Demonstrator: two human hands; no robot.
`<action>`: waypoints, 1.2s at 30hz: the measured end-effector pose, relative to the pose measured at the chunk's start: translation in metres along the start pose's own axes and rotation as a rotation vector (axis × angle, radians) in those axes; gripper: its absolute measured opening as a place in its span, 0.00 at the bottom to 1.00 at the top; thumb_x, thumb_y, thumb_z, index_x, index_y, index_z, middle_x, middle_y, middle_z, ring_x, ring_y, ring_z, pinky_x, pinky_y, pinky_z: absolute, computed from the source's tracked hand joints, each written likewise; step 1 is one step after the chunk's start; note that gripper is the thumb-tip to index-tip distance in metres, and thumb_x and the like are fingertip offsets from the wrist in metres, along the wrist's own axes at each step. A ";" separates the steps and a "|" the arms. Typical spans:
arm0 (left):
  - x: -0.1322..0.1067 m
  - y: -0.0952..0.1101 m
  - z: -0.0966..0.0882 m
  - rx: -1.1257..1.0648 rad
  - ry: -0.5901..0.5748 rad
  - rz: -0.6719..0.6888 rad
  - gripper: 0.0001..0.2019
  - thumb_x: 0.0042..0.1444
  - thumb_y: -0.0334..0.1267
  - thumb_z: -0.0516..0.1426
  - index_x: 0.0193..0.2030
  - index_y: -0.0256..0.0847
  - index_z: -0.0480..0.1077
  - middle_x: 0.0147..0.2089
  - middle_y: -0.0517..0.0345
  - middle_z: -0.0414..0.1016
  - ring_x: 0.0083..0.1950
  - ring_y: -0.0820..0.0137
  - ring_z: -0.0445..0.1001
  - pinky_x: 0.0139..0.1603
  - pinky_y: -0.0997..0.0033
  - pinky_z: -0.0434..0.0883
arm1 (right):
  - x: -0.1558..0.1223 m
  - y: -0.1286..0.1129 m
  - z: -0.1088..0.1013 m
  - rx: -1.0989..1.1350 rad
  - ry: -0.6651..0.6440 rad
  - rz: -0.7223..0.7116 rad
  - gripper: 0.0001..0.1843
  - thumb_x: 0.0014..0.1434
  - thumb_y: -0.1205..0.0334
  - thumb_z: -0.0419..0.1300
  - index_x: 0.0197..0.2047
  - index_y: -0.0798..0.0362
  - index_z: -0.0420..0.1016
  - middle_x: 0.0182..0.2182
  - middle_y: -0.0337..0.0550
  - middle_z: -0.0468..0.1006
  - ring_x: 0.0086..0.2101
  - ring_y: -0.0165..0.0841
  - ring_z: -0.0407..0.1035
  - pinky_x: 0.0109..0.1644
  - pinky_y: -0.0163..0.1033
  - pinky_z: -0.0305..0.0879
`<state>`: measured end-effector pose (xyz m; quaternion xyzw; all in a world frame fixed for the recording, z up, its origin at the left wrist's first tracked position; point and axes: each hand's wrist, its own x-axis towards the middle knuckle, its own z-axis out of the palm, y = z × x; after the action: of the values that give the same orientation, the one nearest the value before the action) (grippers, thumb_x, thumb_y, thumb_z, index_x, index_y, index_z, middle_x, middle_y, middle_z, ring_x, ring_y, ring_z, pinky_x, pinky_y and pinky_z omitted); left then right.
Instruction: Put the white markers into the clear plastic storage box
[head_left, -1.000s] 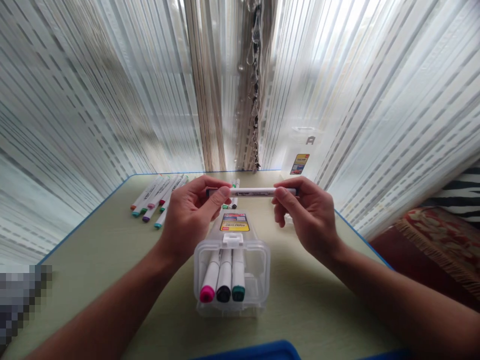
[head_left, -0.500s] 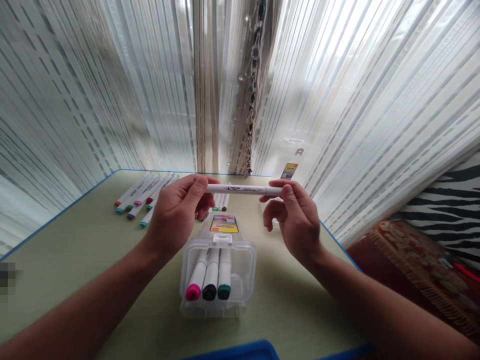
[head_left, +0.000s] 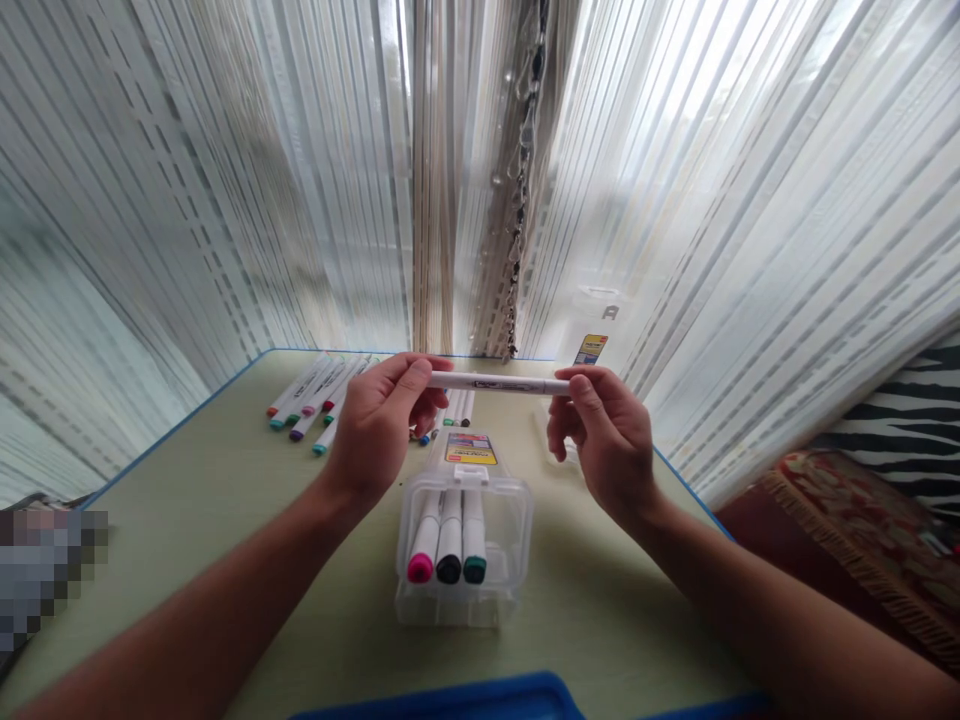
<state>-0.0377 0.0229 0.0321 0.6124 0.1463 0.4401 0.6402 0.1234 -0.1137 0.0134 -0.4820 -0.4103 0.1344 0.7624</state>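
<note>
A white marker (head_left: 499, 383) is held level above the table, one end pinched in my left hand (head_left: 379, 430) and the other end pinched in my right hand (head_left: 607, 440). Both hands are closed on it. Below them lies a clear plastic marker case (head_left: 465, 535) with its open end toward me. Inside it lie three markers with pink, black and teal caps (head_left: 448, 565). A yellow label (head_left: 469, 449) shows on top of the case.
Several loose markers (head_left: 311, 405) lie in a row at the table's far left, a few more (head_left: 457, 410) behind the case. The pale green table (head_left: 225, 520) has a blue edge. Striped sheer curtains (head_left: 675, 200) surround it. The clear lid (head_left: 592, 345) stands at far right. A patterned cushion (head_left: 862, 530) lies right.
The marker stays level in both hands. My hands shifted a little lower on it and the view swayed left, then back right.
</note>
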 end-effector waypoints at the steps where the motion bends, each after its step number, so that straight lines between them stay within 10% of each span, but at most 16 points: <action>1: 0.000 0.000 0.000 -0.001 0.002 -0.002 0.10 0.60 0.41 0.59 0.39 0.35 0.76 0.24 0.58 0.72 0.20 0.77 0.63 0.20 0.75 0.60 | 0.000 0.000 0.000 -0.004 0.002 -0.001 0.13 0.62 0.50 0.64 0.39 0.52 0.73 0.24 0.32 0.72 0.15 0.25 0.66 0.13 0.31 0.59; 36: -0.001 0.002 0.001 0.091 -0.026 0.030 0.09 0.60 0.38 0.60 0.42 0.34 0.74 0.29 0.58 0.75 0.20 0.80 0.60 0.19 0.78 0.55 | 0.002 0.000 -0.004 -0.072 0.008 -0.072 0.12 0.62 0.57 0.65 0.45 0.54 0.74 0.30 0.37 0.77 0.15 0.24 0.66 0.13 0.30 0.59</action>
<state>-0.0381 0.0214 0.0335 0.6486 0.1488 0.4345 0.6069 0.1274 -0.1147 0.0135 -0.4944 -0.4290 0.0901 0.7506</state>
